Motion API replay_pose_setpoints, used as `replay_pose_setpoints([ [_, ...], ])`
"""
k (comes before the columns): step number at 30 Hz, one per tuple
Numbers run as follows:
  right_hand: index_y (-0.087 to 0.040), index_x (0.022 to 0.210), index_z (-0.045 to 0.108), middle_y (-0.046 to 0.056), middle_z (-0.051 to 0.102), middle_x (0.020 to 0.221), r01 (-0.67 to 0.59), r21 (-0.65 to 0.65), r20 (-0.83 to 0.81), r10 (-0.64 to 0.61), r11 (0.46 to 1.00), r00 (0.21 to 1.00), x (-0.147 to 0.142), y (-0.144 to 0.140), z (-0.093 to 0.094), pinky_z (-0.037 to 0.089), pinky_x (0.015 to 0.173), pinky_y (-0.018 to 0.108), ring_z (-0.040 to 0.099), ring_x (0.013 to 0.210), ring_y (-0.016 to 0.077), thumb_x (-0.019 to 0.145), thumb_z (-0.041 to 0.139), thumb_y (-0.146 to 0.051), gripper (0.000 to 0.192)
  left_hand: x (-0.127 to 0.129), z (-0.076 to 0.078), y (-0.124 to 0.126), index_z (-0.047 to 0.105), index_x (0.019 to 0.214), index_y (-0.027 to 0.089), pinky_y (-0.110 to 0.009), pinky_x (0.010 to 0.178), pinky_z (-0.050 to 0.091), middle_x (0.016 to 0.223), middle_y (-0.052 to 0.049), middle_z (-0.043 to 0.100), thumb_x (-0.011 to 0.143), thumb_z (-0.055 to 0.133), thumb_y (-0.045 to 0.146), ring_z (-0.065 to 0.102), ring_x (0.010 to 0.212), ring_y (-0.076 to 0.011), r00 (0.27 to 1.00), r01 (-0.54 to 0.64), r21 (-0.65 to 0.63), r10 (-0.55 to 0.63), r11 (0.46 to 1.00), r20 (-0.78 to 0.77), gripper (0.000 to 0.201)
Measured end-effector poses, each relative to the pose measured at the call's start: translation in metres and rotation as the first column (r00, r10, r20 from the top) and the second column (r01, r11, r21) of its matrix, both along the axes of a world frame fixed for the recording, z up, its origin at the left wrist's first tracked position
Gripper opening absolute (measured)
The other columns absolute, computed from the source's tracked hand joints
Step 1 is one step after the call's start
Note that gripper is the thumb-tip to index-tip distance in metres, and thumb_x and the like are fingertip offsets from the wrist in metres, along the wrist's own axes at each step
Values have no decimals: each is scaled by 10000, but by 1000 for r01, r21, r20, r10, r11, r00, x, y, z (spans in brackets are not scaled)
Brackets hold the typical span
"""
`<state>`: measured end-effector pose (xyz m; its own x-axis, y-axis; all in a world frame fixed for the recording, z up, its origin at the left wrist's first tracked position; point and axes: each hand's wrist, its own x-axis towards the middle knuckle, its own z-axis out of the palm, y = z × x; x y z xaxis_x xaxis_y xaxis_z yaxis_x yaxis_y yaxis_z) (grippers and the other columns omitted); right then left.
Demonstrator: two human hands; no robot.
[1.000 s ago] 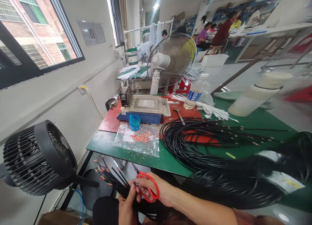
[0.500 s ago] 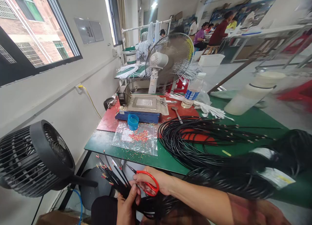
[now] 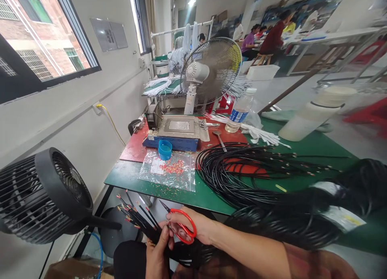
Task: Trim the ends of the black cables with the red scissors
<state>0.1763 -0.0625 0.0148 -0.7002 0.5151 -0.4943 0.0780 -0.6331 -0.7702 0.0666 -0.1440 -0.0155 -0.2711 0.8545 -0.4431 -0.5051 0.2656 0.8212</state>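
My left hand (image 3: 157,252) is closed around a bundle of black cables (image 3: 142,221) above my lap. The cable ends fan out to the upper left and show short red and pale wire tips. My right hand (image 3: 196,224) grips a pair of scissors with red handles (image 3: 193,232), its fingertips close beside my left thumb. The dark scissor blades point up and left, past the cable ends. Behind my wrists, the rest of the bundle runs off to the right and is partly hidden by my right forearm.
A large heap of black cables (image 3: 217,178) lies on the green table (image 3: 121,176). A plastic bag (image 3: 189,182) with red clippings, a blue cup (image 3: 165,150), a blue-sided heating unit (image 3: 178,144) and a bottle (image 3: 238,114) stand beyond. A black fan (image 3: 54,194) is at left.
Both hands stay almost in place, still holding the cables and the scissors. The cable tips have shifted slightly to the left, and the camera view has moved a little.
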Motion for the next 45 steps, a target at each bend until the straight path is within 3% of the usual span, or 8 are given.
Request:
replay_pose_setpoints([
  [10, -104, 490, 569, -21, 497, 404, -11, 43, -40, 12, 999, 999, 3, 1, 2, 219, 309, 154, 358, 310, 32, 659, 599, -380, 325, 1, 5, -1, 568, 611, 166, -252, 603, 329, 500, 40, 487, 682, 602, 347, 422, 525, -78, 1000, -8, 2, 8, 1000, -20, 197],
  [25, -113, 471, 530, -16, 492, 415, -3, -18, -17, 2, 1000, 1000, 2, 0, 3, 235, 318, 162, 385, 313, 40, 604, 590, -397, 320, -2, -7, -4, 608, 669, 164, -259, 630, 358, 551, 12, 541, 705, 580, 325, 482, 581, -98, 998, 39, 36, -37, 999, -53, 168],
  [31, -114, 519, 556, -25, 487, 444, -7, 69, -13, 7, 998, 1000, 5, 0, -3, 241, 343, 159, 369, 344, 36, 652, 594, -441, 355, 1, -6, -3, 629, 724, 172, -252, 689, 415, 652, 0, 621, 648, 651, 294, 553, 670, -114, 997, -46, -31, 48, 998, 67, 145],
  [36, -135, 574, 554, -46, 423, 430, 4, 222, 27, -10, 975, 1000, 6, -1, -8, 236, 363, 187, 316, 350, 53, 721, 543, -519, 411, 1, -7, 1, 632, 767, 164, -183, 573, 398, 626, 15, 611, 627, 677, 271, 509, 580, -58, 987, -117, -46, 121, 992, 104, 182],
  [38, -139, 595, 567, -44, 413, 443, 22, 460, 113, -82, 888, 990, 8, -4, -8, 253, 402, 196, 342, 392, 67, 746, 541, -512, 403, 0, -5, 3, 627, 793, 180, -169, 531, 389, 630, 30, 607, 611, 693, 262, 507, 551, -43, 972, -174, -111, 188, 979, 142, 210],
  [39, -140, 602, 574, -33, 433, 469, 14, 619, 142, -129, 785, 981, 9, -5, -9, 266, 431, 202, 368, 430, 75, 759, 547, -492, 386, -1, -4, 4, 628, 822, 190, -165, 525, 395, 659, 31, 621, 600, 702, 254, 525, 560, -43, 961, -207, -163, 232, 965, 152, 242],
  [42, -147, 590, 561, 11, 507, 567, -58, 963, 115, -209, 263, 971, 13, -9, -14, 278, 505, 230, 414, 534, 100, 830, 505, -370, 333, -2, 2, 8, 635, 883, 185, -167, 550, 450, 724, 11, 661, 582, 715, 200, 590, 622, -66, 918, -277, -254, 333, 927, 215, 311],
  [45, -157, 690, 572, 21, 520, 585, -93, 969, 58, -153, -228, 987, 13, -13, -20, 235, 519, 265, 410, 547, 115, 876, 410, -217, 254, -4, 5, 10, 653, 832, 156, -178, 536, 482, 655, -9, 670, 623, 674, 145, 606, 591, -78, 857, -263, -243, 342, 934, 386, 211],
])
